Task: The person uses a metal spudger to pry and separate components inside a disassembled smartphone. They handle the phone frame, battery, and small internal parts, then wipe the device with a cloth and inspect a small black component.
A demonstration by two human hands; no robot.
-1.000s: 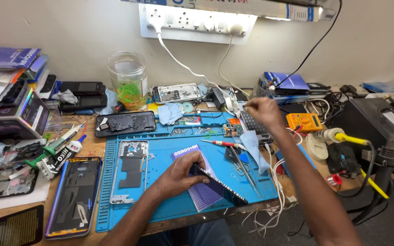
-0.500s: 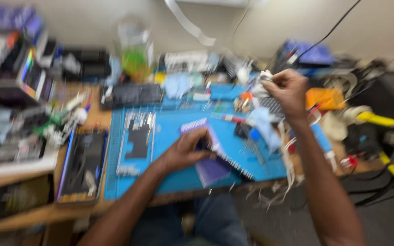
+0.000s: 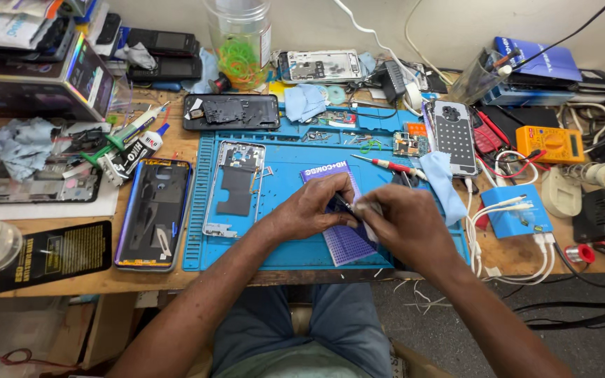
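Note:
My left hand (image 3: 313, 208) and my right hand (image 3: 406, 225) meet over a purple pad (image 3: 348, 245) on the blue work mat (image 3: 295, 248). The left hand's fingers pinch a small dark phone part (image 3: 341, 204), most of it hidden under both hands. My right hand's fingertips are closed on a small pale piece (image 3: 369, 208) held against that part. A silver phone frame (image 3: 234, 187) lies on the mat just left of my left hand.
A dark phone back with a blue rim (image 3: 154, 213) lies left of the mat. A red screwdriver (image 3: 386, 165), a grey perforated phone cover (image 3: 454, 136), an orange multimeter (image 3: 550, 143), a blue charger with white cables (image 3: 516, 213) and a jar of green bands (image 3: 241, 42) crowd the bench.
My right hand came back from the far right of the bench down to my left hand at the purple pad. The camera view tilted downward.

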